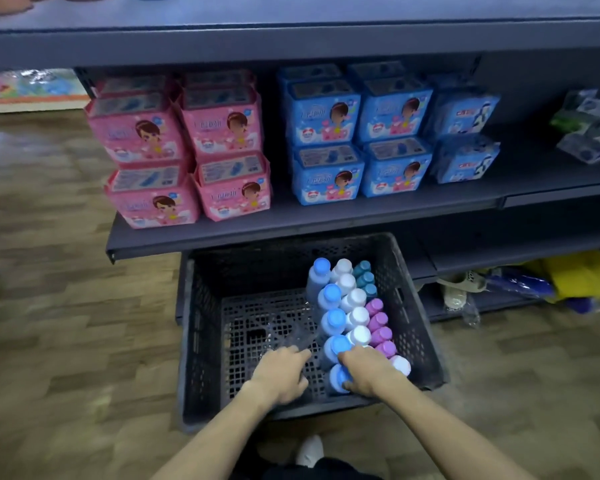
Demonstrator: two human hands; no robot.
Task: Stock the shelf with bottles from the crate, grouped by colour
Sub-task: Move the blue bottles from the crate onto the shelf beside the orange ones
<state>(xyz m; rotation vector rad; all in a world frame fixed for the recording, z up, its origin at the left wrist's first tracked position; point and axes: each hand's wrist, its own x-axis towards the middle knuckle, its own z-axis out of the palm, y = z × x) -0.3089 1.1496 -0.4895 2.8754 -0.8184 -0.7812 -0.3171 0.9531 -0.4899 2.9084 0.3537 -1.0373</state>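
A black plastic crate (pixel 201 341) sits on the floor under the dark shelf (pixel 291 223). Bottles stand in rows along its right side: blue-capped ones (pixel 333 320), white-capped ones (pixel 355 299), purple-capped ones (pixel 378 322) and teal-capped ones (pixel 364 277) at the back. My right hand (pixel 369 370) is inside the crate, fingers wrapped around the nearest blue-capped bottle (pixel 338 379). My left hand (pixel 283 374) reaches in beside it, fingers curled near crumpled clear plastic wrap (pixel 291 336), and I cannot tell whether it holds the wrap.
Pink packs (pixel 174 147) and blue packs (pixel 357 133) fill the left and middle of the shelf; its right part holds small packets (pixel 589 129). A lower shelf at right holds yellow and blue bags (pixel 575 278). Wood-pattern floor lies all around. My shoe (pixel 310 450) is below the crate.
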